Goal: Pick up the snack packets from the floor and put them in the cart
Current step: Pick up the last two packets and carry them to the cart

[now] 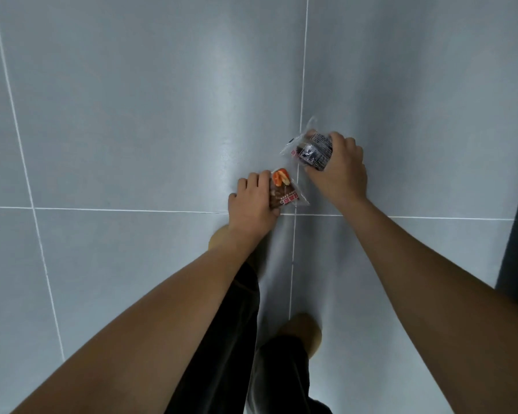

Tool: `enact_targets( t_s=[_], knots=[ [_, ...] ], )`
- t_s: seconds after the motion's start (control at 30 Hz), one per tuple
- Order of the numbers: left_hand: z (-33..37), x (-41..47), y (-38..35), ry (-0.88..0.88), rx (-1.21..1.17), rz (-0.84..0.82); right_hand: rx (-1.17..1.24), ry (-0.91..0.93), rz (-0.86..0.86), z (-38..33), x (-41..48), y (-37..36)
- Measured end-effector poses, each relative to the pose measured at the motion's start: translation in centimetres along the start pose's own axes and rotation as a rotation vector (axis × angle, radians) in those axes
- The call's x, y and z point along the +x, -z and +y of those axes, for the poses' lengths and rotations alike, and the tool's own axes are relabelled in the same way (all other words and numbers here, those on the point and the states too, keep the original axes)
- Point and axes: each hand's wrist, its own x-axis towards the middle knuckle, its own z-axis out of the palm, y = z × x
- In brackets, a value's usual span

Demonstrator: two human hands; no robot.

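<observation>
- Bare forearms reach down from the near edge of the view, over dark trousers (pixel 222 339) and a tan shoe (pixel 304 330), toward the grey tiled floor (pixel 132 115).
- The left hand (pixel 253 201) grips a brown packet (pixel 286 194) with an orange picture on it. Its fingers (pixel 253 179) curl round the packet's left side, and the clear sealed end juts out to the right, beside a crossing of grout lines.
- The right hand (pixel 340 168) grips a dark packet (pixel 314 150), fingers wrapped over its right side. The clear crimped end pokes out to the upper left.
- The two packets sit near each other but apart. I cannot tell whether either one touches the tiles.
- The step in hand looks like the lift. It would go best with the grip on the filled body of each packet rather than the slippery seal, squeezing lightly so nothing is crushed, and rising steadily.
- No cart is in view, so it must be found before carrying.
</observation>
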Motion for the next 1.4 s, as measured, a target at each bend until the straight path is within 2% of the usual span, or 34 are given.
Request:
enact_targets(
  t_s=[0.33, 0.6, 0.77, 1.0, 1.23, 1.4],
  knots=[
    [3.8, -11.9, 15.6, 0.102, -0.093, 0.066, 0.196, -0.170, 0.036, -4.8, -15.8, 14.2],
    [10.1, -26.7, 28.8, 0.084, -0.191, 0.120, 0.371, -0.233, 0.162, -8.3, -30.4, 27.8],
    [14.1, -35.6, 33.7, 0.051, -0.262, 0.116, 0.470, -0.288, 0.251, -8.5, -38.8, 33.0],
    [15.8, -43.2, 37.7, 0.015, -0.302, 0.196, 0.582, -0.376, 0.387, -8.2, -48.8, 36.2],
    [15.0, -49.3, 38.9, -0.230, -0.208, 0.167, 0.641, -0.427, 0.508, -10.1, -58.8, 34.6],
    [13.7, -53.6, 38.2, -0.390, -0.105, 0.095, 0.657, -0.552, 0.581, -11.3, -66.8, 31.6]
  ],
)
